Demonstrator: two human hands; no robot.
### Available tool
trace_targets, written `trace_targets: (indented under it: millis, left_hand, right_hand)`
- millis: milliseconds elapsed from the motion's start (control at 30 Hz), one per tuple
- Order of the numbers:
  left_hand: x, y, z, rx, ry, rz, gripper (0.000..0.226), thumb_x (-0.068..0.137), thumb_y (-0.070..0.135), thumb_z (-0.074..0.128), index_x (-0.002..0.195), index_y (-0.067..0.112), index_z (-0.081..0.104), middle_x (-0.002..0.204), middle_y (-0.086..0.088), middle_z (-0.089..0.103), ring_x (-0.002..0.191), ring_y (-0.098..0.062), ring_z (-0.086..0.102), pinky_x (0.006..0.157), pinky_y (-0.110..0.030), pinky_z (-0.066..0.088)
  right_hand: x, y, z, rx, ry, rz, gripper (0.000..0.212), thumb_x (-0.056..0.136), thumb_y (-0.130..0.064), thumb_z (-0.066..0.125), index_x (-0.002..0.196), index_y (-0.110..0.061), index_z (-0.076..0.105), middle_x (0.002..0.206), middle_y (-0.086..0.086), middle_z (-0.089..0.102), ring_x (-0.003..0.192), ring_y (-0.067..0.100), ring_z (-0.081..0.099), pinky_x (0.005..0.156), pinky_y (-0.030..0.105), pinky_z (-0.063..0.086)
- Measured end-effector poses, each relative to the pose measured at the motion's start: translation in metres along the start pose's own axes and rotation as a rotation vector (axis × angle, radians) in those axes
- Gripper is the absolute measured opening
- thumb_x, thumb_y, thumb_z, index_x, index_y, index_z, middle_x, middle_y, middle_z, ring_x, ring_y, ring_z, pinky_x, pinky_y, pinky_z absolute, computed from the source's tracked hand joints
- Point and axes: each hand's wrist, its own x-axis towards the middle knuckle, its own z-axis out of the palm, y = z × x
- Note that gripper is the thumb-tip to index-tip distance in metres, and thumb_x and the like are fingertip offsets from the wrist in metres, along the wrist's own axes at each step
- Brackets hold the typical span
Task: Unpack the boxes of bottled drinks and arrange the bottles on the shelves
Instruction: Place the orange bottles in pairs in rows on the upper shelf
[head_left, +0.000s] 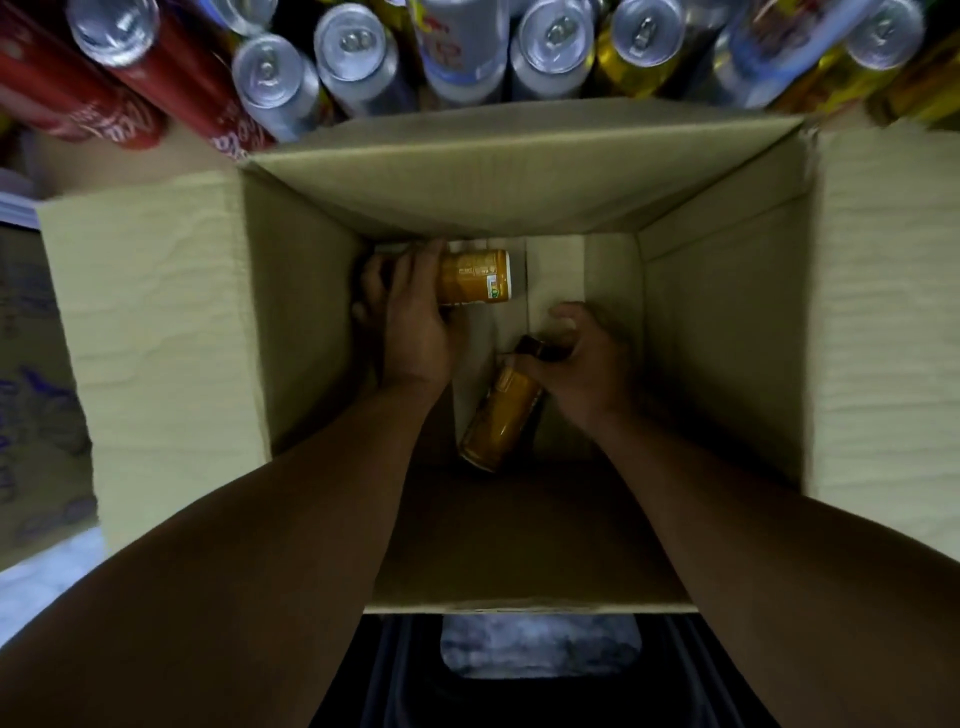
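From my head view I am looking straight down into a deep cardboard box (727, 322). Both arms reach to its floor.

My left hand (415, 322) is wrapped round the first bottle (478, 275), which lies on its side at about 11 o'clock from centre, base pointing to 3 o'clock. My right hand (587, 364) grips the second bottle (498, 421) by its dark neck end. That bottle is tilted, its base towards 7 o'clock.

Both bottles look full of amber drink, so I expect some weight. The glossy labels may be slippery. I cannot tell glass from plastic, so I would treat them as breakable and hold round the body, not just the cap.

The tall box walls and the raised flaps (156, 312) at 9 and 3 o'clock hem in the lift. At 12 o'clock silver-topped cans (358, 47) stand packed tight, with red cans (130, 88) at 10 o'clock. Free shelf room is not visible.
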Motion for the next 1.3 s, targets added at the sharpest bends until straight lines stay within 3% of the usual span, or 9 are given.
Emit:
trace_targets:
  millis: [100, 200, 433, 600, 767, 867, 933, 1100, 1300]
  left_hand:
    - [-0.001, -0.002, -0.003, 0.065, -0.05, -0.012, 0.072, 0.086, 0.019, 0.072, 0.151, 0.03, 0.044, 0.152, -0.003, 0.044, 0.142, -0.036, 0.031, 0.108, -0.055, 0.03]
    - [-0.003, -0.002, -0.006, 0.065, -0.068, -0.018, 0.078, 0.085, 0.018, 0.073, 0.154, 0.028, 0.039, 0.152, -0.004, 0.046, 0.137, -0.036, 0.034, 0.106, -0.052, 0.031]
    - [-0.012, -0.002, -0.002, -0.125, -0.078, 0.04, 0.078, 0.085, 0.017, 0.075, 0.154, 0.026, 0.039, 0.148, -0.009, 0.05, 0.137, -0.038, 0.043, 0.109, -0.061, 0.038]
    - [-0.03, 0.015, -0.041, -0.277, -0.103, -0.008, 0.087, 0.085, 0.025, 0.081, 0.157, 0.028, 0.032, 0.146, -0.004, 0.054, 0.134, -0.026, 0.051, 0.105, -0.044, 0.049]
    - [-0.038, 0.039, -0.1, -0.454, 0.007, -0.079, 0.088, 0.073, 0.023, 0.092, 0.145, 0.026, 0.042, 0.136, 0.005, 0.059, 0.123, -0.008, 0.055, 0.091, 0.0, 0.038]
    - [-0.047, 0.052, -0.13, -0.525, 0.017, -0.052, 0.075, 0.073, 0.021, 0.092, 0.134, 0.024, 0.049, 0.117, 0.019, 0.064, 0.107, 0.008, 0.06, 0.088, -0.005, 0.046]
    - [-0.052, 0.061, -0.148, -0.58, 0.042, -0.044, 0.065, 0.074, 0.015, 0.091, 0.126, 0.021, 0.053, 0.109, 0.024, 0.063, 0.098, 0.017, 0.06, 0.083, -0.006, 0.047]
    - [-0.056, 0.087, -0.195, -0.689, -0.012, -0.024, 0.063, 0.075, 0.002, 0.087, 0.127, 0.017, 0.055, 0.114, 0.012, 0.065, 0.098, 0.011, 0.063, 0.083, -0.01, 0.05]
    - [-0.07, 0.114, -0.262, -0.722, -0.147, -0.005, 0.069, 0.076, 0.011, 0.088, 0.125, 0.044, 0.052, 0.116, 0.01, 0.072, 0.103, -0.006, 0.071, 0.093, -0.037, 0.06]
  right_hand:
    - [-0.003, -0.005, -0.006, 0.136, 0.151, -0.016, 0.065, 0.077, -0.023, 0.088, 0.132, -0.031, 0.055, 0.128, -0.004, 0.066, 0.112, 0.017, 0.066, 0.088, 0.042, 0.06]
    - [-0.002, -0.014, -0.013, 0.243, 0.277, -0.023, 0.077, 0.083, -0.015, 0.082, 0.149, -0.025, 0.043, 0.141, 0.001, 0.059, 0.122, 0.018, 0.061, 0.096, 0.039, 0.055]
    - [0.0, -0.024, -0.004, 0.179, 0.176, 0.029, 0.101, 0.079, -0.023, 0.086, 0.158, -0.04, 0.024, 0.151, 0.002, 0.05, 0.132, 0.027, 0.054, 0.099, 0.055, 0.053]
    - [-0.024, -0.037, -0.022, 0.231, 0.166, -0.013, 0.1, 0.081, -0.009, 0.082, 0.156, -0.042, 0.025, 0.156, 0.0, 0.045, 0.141, 0.026, 0.045, 0.108, 0.055, 0.045]
    - [-0.064, -0.067, -0.065, 0.312, 0.183, -0.061, 0.094, 0.081, -0.008, 0.083, 0.153, -0.039, 0.031, 0.143, -0.013, 0.053, 0.131, 0.011, 0.052, 0.111, 0.041, 0.045]
    - [-0.083, -0.09, -0.091, 0.293, 0.209, -0.093, 0.092, 0.08, -0.016, 0.085, 0.151, -0.041, 0.033, 0.121, -0.03, 0.06, 0.119, -0.001, 0.06, 0.103, 0.03, 0.05]
    - [-0.094, -0.107, -0.106, 0.276, 0.209, -0.139, 0.091, 0.079, -0.018, 0.086, 0.148, -0.046, 0.034, 0.121, -0.024, 0.066, 0.115, -0.001, 0.063, 0.102, 0.034, 0.053]
    - [-0.121, -0.153, -0.134, 0.255, 0.16, -0.28, 0.09, 0.073, -0.029, 0.084, 0.148, -0.045, 0.037, 0.138, -0.011, 0.061, 0.123, 0.014, 0.06, 0.103, 0.056, 0.05]
    - [-0.165, -0.203, -0.163, 0.179, 0.04, -0.366, 0.09, 0.083, -0.017, 0.082, 0.148, -0.053, 0.033, 0.147, -0.013, 0.052, 0.126, 0.011, 0.058, 0.102, 0.049, 0.053]
